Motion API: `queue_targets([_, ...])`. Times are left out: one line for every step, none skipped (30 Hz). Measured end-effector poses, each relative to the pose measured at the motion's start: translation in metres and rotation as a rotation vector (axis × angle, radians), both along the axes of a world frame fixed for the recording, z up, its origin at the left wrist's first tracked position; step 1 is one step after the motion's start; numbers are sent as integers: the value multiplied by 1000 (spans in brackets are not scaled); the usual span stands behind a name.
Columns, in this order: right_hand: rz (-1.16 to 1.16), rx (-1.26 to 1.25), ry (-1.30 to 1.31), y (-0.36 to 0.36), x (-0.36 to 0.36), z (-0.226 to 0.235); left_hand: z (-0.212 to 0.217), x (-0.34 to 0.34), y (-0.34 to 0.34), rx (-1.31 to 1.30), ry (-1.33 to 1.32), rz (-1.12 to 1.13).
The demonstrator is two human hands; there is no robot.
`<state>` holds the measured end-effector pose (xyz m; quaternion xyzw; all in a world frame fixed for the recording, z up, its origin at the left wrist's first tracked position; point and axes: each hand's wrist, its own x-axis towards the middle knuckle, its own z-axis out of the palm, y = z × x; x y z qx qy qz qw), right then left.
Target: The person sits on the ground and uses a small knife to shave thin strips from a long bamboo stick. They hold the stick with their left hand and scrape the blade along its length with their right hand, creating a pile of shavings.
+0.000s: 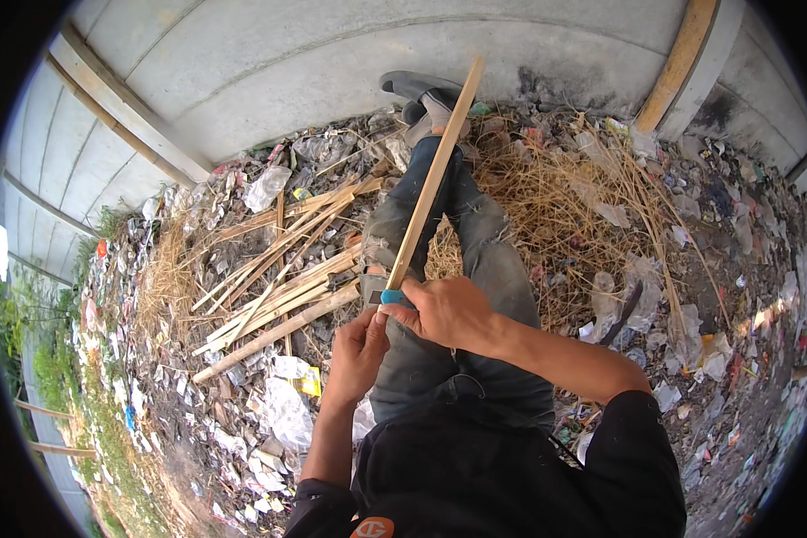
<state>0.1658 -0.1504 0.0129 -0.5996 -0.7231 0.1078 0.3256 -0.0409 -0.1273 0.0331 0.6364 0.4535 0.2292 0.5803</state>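
We see both hands closed on a wooden strip (433,170) (long axis up-right, toward the shoes): left hand (360,351) at its base, right hand (446,311) above, also gripping a blue-handled tool (392,297).

A black top (502,466) with short sleeves is worn, and both forearms are left bare below the sleeve edges. An orange and white round mark (372,527) is seen on the cloth at the lower edge of the view. The legs are covered by faded blue-grey jeans (475,251), worn pale at the knees, and the feet by grey shoes (421,94) with dark soles.
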Motion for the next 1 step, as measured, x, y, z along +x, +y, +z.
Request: queue_targets([-7, -6, 25, 6, 9, 1, -2, -5, -1, 18, 11, -15])
